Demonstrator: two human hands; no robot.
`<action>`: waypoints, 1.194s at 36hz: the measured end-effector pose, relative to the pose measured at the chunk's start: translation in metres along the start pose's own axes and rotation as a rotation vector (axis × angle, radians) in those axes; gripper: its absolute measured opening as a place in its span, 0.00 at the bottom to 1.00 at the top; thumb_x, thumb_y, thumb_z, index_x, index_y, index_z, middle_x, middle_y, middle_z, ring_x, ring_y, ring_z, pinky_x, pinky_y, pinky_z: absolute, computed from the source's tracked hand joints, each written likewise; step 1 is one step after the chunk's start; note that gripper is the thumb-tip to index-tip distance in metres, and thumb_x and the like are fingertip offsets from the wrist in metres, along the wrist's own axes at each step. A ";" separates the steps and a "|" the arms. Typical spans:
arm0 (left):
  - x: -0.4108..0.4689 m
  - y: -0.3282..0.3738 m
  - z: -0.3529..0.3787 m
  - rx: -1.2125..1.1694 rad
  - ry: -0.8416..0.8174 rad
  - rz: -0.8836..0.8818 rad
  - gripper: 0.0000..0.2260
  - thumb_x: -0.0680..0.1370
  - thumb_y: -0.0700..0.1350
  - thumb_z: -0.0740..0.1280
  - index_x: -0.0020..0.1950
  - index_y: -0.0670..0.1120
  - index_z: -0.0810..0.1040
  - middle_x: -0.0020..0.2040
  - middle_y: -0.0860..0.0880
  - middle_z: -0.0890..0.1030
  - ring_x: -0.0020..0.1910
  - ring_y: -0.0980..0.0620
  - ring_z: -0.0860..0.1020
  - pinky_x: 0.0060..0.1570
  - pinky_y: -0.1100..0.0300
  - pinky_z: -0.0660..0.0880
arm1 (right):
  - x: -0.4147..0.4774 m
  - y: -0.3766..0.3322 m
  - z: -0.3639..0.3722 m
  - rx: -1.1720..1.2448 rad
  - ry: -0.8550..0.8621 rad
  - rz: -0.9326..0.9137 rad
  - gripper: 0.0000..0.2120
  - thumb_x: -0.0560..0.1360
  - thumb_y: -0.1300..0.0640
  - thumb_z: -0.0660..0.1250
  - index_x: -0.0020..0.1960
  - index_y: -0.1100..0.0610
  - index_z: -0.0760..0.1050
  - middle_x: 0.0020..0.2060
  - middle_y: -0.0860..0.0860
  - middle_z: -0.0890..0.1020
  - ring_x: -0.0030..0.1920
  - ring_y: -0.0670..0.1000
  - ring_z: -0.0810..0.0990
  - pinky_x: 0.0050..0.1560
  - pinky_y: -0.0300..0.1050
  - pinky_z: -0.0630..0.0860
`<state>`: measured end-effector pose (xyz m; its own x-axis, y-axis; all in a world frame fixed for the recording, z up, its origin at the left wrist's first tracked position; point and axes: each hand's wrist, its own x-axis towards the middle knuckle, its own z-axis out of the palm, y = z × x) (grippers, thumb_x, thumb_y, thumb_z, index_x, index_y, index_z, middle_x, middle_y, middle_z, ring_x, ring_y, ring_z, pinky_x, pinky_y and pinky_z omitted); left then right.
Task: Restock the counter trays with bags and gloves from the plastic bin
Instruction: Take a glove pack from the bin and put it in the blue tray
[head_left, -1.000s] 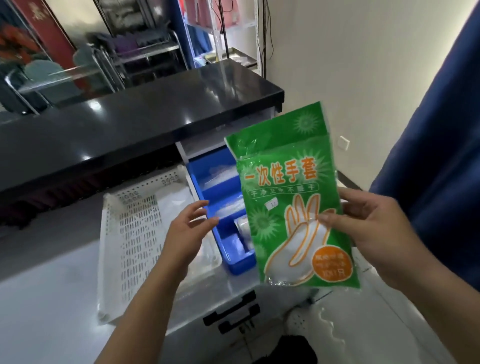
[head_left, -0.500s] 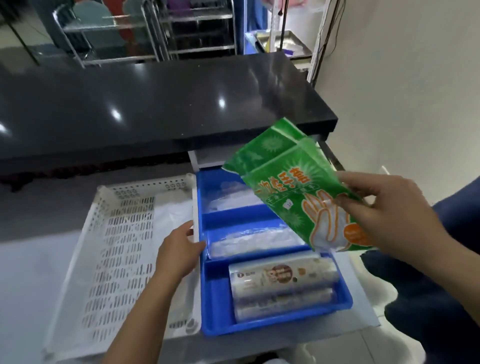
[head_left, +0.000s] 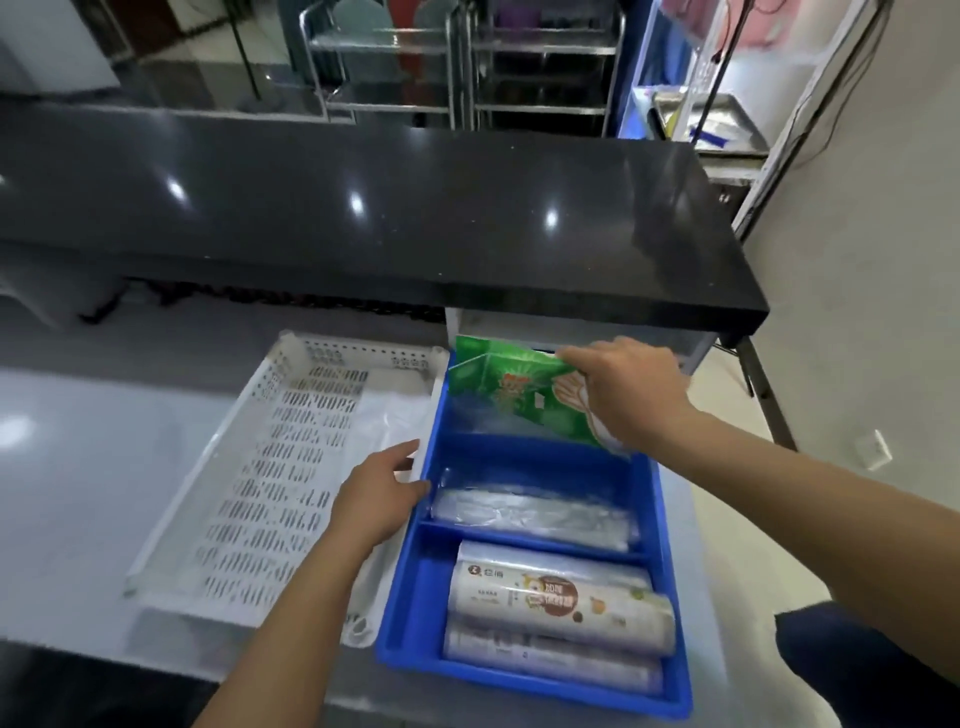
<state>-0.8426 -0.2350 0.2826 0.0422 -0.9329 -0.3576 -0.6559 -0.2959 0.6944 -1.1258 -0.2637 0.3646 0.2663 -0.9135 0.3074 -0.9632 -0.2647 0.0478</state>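
Observation:
A green packet of disposable gloves (head_left: 511, 392) is held in my right hand (head_left: 631, 395), tilted over the far compartment of the blue divided tray (head_left: 415, 571). My left hand (head_left: 376, 496) rests with fingers apart against the blue tray's left wall, between it and the white perforated tray (head_left: 249, 483). The blue tray's middle compartment holds a clear pack of bags (head_left: 530, 517). Its near compartment holds two rolls of bags (head_left: 558, 597), one printed.
A black glossy counter shelf (head_left: 363, 208) overhangs the far end of both trays. A loose white plastic bag (head_left: 387, 415) lies in the white tray's right side. The trays sit on a pale grey worktop (head_left: 78, 467). Metal racks stand behind.
My right hand has carried the green glove packet down and forward, from chest height to the blue tray's far compartment. My left hand shifted onto the blue tray's left wall. The view tilted down.

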 end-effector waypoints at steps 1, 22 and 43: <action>-0.001 0.001 0.002 -0.003 0.016 -0.008 0.26 0.76 0.47 0.71 0.74 0.57 0.70 0.67 0.52 0.79 0.58 0.51 0.77 0.56 0.54 0.74 | 0.007 0.001 0.005 -0.013 -0.005 -0.029 0.17 0.72 0.60 0.69 0.59 0.49 0.80 0.43 0.53 0.86 0.41 0.59 0.81 0.33 0.44 0.64; -0.001 -0.004 0.013 -0.003 0.094 -0.050 0.23 0.77 0.51 0.69 0.72 0.60 0.71 0.65 0.55 0.79 0.61 0.50 0.78 0.52 0.56 0.71 | 0.037 -0.013 0.077 -0.080 -0.189 -0.032 0.14 0.76 0.63 0.66 0.61 0.55 0.76 0.48 0.54 0.81 0.49 0.60 0.78 0.34 0.48 0.70; 0.009 -0.019 0.012 -0.044 0.044 0.056 0.22 0.75 0.54 0.70 0.68 0.65 0.73 0.61 0.58 0.82 0.45 0.60 0.74 0.38 0.63 0.68 | 0.035 -0.010 0.081 -0.064 -0.259 0.226 0.27 0.76 0.54 0.65 0.73 0.51 0.63 0.67 0.58 0.73 0.68 0.64 0.68 0.67 0.67 0.61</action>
<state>-0.8390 -0.2352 0.2592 0.0402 -0.9562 -0.2898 -0.6243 -0.2505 0.7399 -1.1039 -0.3176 0.2982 0.0388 -0.9971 0.0657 -0.9971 -0.0343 0.0681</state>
